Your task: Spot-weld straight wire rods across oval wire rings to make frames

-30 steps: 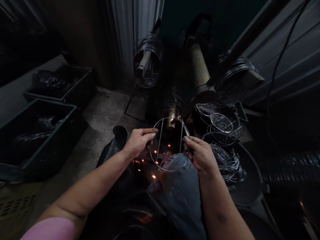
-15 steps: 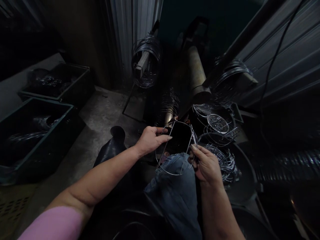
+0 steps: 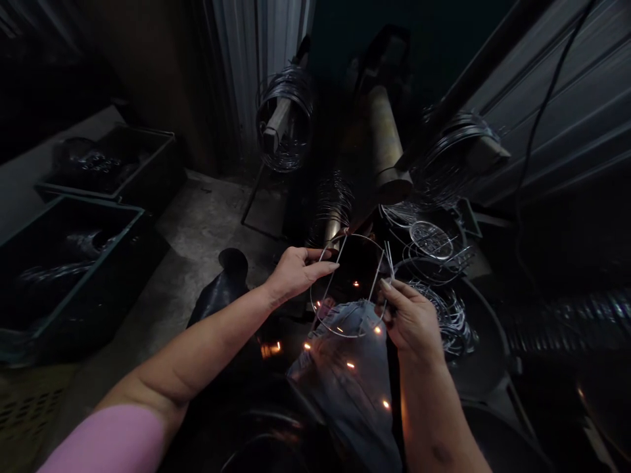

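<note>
I hold a round wire ring frame [image 3: 345,332] with two straight cross wires in both hands, over my lap. My left hand [image 3: 296,272] pinches its left rim, fingers pressed together. My right hand [image 3: 411,315] grips the right rim and the right cross wire. The top of the ring touches a brass-coloured welding electrode [image 3: 335,230]. Orange sparks [image 3: 348,364] fall over my blue-jeaned knee [image 3: 355,381].
Finished wire rings are heaped in a dark tub [image 3: 444,309] on my right. Coils of wire [image 3: 284,118] hang on rods ahead. Two dark green crates [image 3: 64,263] with parts stand at the left on the concrete floor [image 3: 197,230]. Corrugated metal walls close in behind.
Sparks showed a second ago, stopped while the hands turned and shifted the ring to the right, and now fly again. The view swung slightly.
</note>
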Tool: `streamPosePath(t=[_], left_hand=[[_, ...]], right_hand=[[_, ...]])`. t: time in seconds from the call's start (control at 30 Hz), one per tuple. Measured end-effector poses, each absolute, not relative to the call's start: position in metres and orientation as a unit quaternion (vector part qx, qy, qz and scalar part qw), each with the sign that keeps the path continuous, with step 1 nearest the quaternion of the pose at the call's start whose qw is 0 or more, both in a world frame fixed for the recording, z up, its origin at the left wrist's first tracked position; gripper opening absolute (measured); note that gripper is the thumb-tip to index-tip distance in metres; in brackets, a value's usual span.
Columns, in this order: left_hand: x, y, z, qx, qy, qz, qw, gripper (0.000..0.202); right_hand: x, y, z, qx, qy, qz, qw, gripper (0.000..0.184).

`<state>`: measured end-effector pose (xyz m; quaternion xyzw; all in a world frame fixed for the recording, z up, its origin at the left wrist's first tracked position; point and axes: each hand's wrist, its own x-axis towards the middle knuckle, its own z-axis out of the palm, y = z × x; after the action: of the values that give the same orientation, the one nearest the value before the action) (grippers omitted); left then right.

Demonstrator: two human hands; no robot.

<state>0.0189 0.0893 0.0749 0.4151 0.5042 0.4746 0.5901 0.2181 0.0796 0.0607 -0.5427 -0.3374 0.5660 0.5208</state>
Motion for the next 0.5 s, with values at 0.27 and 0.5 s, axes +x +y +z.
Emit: streamPosePath(t=[0.27, 0.5], left_hand=[[-0.022, 0.067, 0.029, 0.323, 0.577, 0.591, 0.463, 0.059], [-0.054, 0.067, -0.009, 0.311, 0.602, 0.58, 0.452, 0.062]], right_hand=[[0.187, 0.138, 0.04, -0.587, -0.403, 0.407, 0.572, 0.035], [0.221, 0.067, -0.003, -0.709, -0.523, 0.267, 0.39, 0.051]])
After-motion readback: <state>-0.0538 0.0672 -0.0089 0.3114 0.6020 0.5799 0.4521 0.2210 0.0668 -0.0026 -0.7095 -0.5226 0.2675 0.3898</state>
